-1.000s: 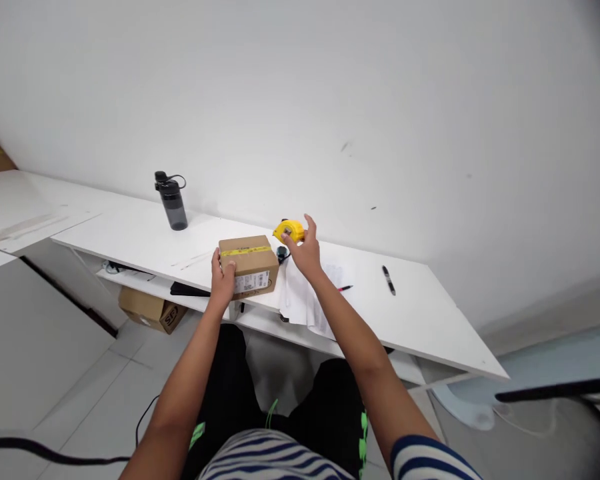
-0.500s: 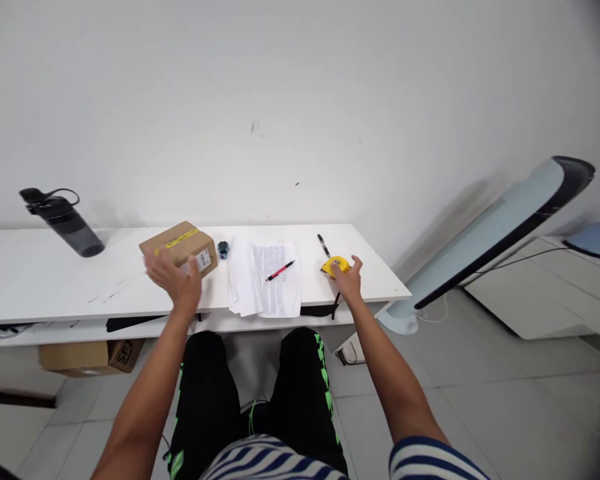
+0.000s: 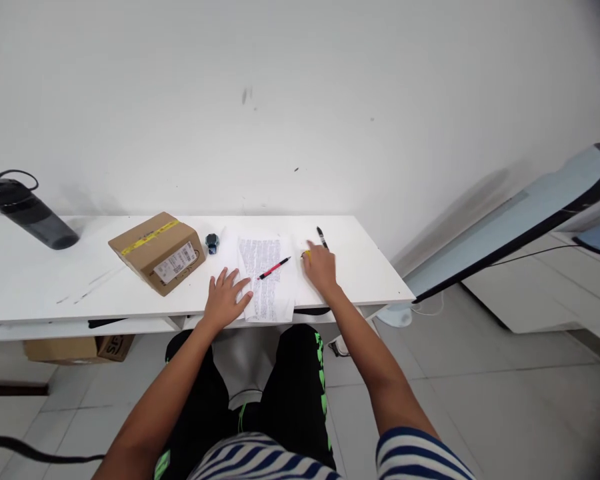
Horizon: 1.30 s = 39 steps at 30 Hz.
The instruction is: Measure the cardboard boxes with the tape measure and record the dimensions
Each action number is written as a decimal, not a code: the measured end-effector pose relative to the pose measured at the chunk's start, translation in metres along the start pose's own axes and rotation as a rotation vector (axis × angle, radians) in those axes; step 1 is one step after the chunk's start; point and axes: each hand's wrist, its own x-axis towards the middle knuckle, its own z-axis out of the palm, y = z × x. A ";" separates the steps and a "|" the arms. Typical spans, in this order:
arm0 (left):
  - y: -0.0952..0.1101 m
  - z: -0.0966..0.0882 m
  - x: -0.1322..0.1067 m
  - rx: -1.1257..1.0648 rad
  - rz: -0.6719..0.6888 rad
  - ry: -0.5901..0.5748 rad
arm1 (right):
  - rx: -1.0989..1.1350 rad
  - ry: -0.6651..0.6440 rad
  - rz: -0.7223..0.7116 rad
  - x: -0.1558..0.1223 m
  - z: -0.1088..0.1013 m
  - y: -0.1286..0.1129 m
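Both hands are on the table (image 3: 55,280): the left hand (image 3: 225,298) lies fingers-spread on the paper's (image 3: 260,293) near corner, and the right hand (image 3: 321,268) curls around the tape measure (image 3: 307,254) beside the marker (image 3: 321,237), which a careless nudge could roll off the edge.

Your one view comes from the camera on your head, looking forward and down over your lap at the white desk (image 3: 360,273). It faces the desk's front edge almost squarely, the wall (image 3: 300,100) rising behind the desk. It sits close: the printed sheet (image 3: 266,293) on the desk lies near mid-frame, and the desk's left end runs out of view.
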 end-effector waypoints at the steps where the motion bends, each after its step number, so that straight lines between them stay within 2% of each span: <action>1: 0.001 0.000 0.000 -0.006 -0.006 -0.001 | -0.005 -0.135 -0.125 0.004 0.000 -0.010; 3: 0.002 0.000 0.000 -0.028 -0.016 0.003 | -0.007 -0.340 -0.287 0.013 0.002 -0.028; 5: 0.002 0.001 0.001 -0.053 -0.020 0.012 | 0.021 -0.375 -0.330 0.018 0.004 -0.041; 7: 0.001 0.001 0.001 -0.074 -0.022 0.025 | 0.140 -0.285 -0.274 0.015 0.004 -0.048; 10: 0.000 0.001 0.001 -0.086 -0.025 0.031 | 0.492 -0.149 -0.140 -0.003 0.005 -0.050; 13: 0.001 0.001 0.001 -0.069 -0.023 0.014 | 0.780 -0.194 -0.049 -0.024 0.009 -0.048; 17: 0.002 0.001 0.001 -0.090 -0.017 0.008 | 0.989 -0.216 0.147 -0.036 0.017 -0.045; 20: 0.002 0.001 0.001 -0.112 -0.022 0.014 | 0.961 -0.186 0.210 -0.035 0.019 -0.046; 29: 0.002 0.003 -0.001 -0.175 -0.033 0.023 | 0.824 -0.182 0.174 -0.034 0.021 -0.047; 33: 0.001 0.005 -0.002 -0.171 -0.036 0.032 | 0.832 -0.233 0.156 -0.035 0.022 -0.046; 39: -0.001 0.007 -0.002 -0.149 -0.029 0.026 | 0.851 -0.209 0.182 -0.036 0.021 -0.047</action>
